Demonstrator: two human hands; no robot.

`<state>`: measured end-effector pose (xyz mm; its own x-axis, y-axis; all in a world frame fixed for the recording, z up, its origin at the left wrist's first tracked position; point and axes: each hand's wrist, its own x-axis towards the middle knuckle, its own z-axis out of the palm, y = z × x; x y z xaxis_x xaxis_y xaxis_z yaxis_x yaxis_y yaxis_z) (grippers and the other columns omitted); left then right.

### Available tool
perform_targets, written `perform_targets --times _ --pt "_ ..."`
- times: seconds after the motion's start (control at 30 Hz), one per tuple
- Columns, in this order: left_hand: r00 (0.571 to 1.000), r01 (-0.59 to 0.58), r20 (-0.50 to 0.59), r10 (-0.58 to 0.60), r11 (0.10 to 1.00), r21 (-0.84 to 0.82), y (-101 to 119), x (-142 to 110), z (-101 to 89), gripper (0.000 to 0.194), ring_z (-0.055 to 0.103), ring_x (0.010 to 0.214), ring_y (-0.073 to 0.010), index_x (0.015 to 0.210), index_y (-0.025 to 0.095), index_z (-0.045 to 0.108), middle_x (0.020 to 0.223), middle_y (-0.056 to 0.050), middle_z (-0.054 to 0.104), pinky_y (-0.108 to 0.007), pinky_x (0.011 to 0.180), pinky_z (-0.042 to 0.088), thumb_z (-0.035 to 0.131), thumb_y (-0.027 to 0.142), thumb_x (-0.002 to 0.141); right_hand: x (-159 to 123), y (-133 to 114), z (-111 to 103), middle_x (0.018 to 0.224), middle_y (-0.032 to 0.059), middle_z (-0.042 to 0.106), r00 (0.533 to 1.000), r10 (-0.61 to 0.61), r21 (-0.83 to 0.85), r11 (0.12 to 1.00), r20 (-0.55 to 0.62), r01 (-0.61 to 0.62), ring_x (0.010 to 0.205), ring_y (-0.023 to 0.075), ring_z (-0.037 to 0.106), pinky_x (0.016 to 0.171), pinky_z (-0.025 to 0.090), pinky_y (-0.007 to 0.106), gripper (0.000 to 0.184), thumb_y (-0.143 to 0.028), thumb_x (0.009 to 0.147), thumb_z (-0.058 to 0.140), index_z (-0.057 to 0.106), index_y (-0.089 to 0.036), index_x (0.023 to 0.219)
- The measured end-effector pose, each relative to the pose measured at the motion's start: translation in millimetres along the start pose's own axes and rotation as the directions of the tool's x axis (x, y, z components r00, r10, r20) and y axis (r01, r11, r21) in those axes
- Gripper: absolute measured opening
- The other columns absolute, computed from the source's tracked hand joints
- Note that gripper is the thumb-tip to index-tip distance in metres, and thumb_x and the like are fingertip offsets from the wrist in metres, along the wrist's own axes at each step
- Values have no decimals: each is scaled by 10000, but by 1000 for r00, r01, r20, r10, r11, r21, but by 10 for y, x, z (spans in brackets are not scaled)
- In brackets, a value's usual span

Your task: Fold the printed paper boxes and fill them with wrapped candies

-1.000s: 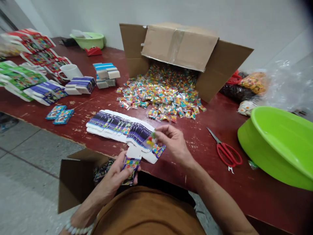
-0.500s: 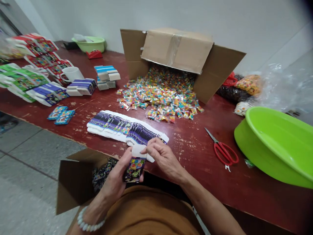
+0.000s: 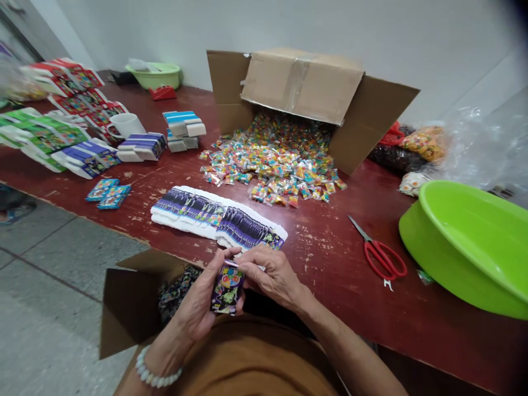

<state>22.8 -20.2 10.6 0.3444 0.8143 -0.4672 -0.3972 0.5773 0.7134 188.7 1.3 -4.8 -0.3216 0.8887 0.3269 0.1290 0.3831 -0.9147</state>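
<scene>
Left hand [image 3: 198,305] closed round small purple carton [image 3: 227,289] at the near edge of the table [image 3: 322,264]; right hand [image 3: 274,275] pinches its top flap [image 3: 231,264], seemingly nearly folded down. Beyond, many flat cartons [image 3: 185,206] lie fanned, unfilled by my reading; candy packets [image 3: 284,170] heaped. Contents and fingers behind hidden from my remote feed

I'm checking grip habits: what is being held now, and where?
The left hand holds a small dark printed box by its sides; the right hand's fingers are at its top end.
</scene>
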Motion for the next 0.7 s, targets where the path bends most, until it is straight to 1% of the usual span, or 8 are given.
perform_targets --times 0.07,0.13,0.23,0.33,0.43,0.53,0.6,0.7 --pt "999 -41 -5 41 999 -16 7 8 12 626 637 444 -189 1292 205 473 726 -32 701 -273 415 505 622 621 849 25 -42 24 739 27 715 978 209 119 971 0 -207 633 138 630 642 502 286 122 -305 827 699 738 -192 808" --pt "996 -84 -2 84 996 -5 6 13 27 620 642 447 -186 1314 200 484 708 -29 699 -262 425 506 590 621 872 58 -86 60 677 1 685 904 425 325 849 47 -416 506 110 575 513 467 252 159 -327 763 744 697 -177 791" --pt "994 -104 22 104 995 -2 -6 15 29 625 643 450 -176 1351 191 502 655 -18 681 -246 443 506 538 623 903 104 -132 95 625 -23 644 837 531 537 671 134 -512 430 98 540 437 447 236 256 -387 733 763 620 -174 740" --pt "996 -85 21 85 996 -9 -17 19 2 647 645 445 -173 1374 184 520 650 -23 687 -240 436 504 520 632 907 110 -130 69 734 5 691 903 423 477 779 78 -406 473 99 569 484 490 256 232 -360 789 724 595 -182 712" --pt "999 -43 -13 43 998 -42 -14 31 -7 634 631 422 -172 1367 183 546 635 -14 685 -249 410 509 569 602 892 70 -93 10 1022 57 737 994 103 191 976 38 -108 816 157 694 784 552 338 132 -290 882 659 657 -205 781" --pt "994 -74 -82 66 993 -92 -6 48 33 485 637 476 -150 1269 181 623 756 -22 721 -245 430 532 676 432 857 20 -62 8 1109 70 723 991 -105 -18 994 80 106 1106 193 650 1010 454 390 53 -285 901 676 690 -234 910" --pt "991 -93 -106 84 992 -86 -8 49 50 418 643 520 -142 1203 184 651 851 -33 738 -234 438 532 707 349 823 16 -45 44 1124 75 716 986 -132 -84 986 106 141 1121 192 642 1023 436 387 78 -279 893 692 679 -236 957" --pt "987 -110 -115 113 993 34 -5 -1 -88 451 616 480 -151 1217 189 624 754 -18 725 -245 427 514 687 405 826 84 23 29 1143 74 698 987 -107 -93 989 119 119 1099 184 641 998 452 367 71 -283 899 674 672 -229 945"
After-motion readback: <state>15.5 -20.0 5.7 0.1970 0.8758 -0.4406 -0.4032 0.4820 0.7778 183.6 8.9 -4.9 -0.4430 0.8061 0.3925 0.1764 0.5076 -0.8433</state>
